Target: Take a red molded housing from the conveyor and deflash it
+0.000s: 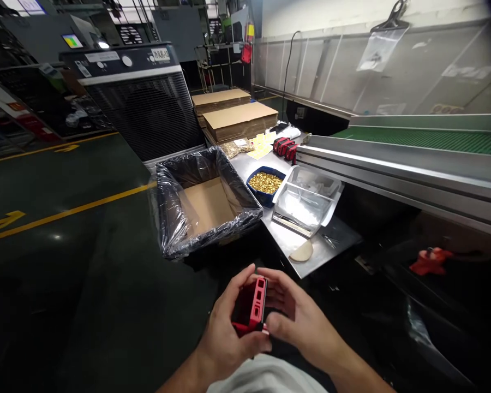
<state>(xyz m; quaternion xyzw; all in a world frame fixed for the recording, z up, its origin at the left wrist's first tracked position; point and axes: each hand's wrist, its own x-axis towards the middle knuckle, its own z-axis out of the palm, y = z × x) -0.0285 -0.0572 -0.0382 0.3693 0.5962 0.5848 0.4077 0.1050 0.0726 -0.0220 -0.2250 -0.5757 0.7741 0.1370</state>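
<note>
Black plastic liner (pixel 180 185) drapes over a cardboard box (pixel 207 207) left of the hands. The left hand (pixel 225 333) curls around a red rectangular casing (pixel 256 303), gripping it from below, while the half-closed right hand (pixel 298 314) cups its other side, and the casing's slotted face points up between them. Beyond, the steel desk (pixel 331 248) carries a blue bowl (pixel 256 191) of brass pieces (pixel 265 183), a clear plastic tray (pixel 305 204), and more red casings (pixel 284 148).

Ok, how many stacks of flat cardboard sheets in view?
2. The nearer stack of cardboard lies on the far side of the plastic-lined carton; the farther stack lies just behind it, partly overlapped. Others could be hidden behind them.
</note>
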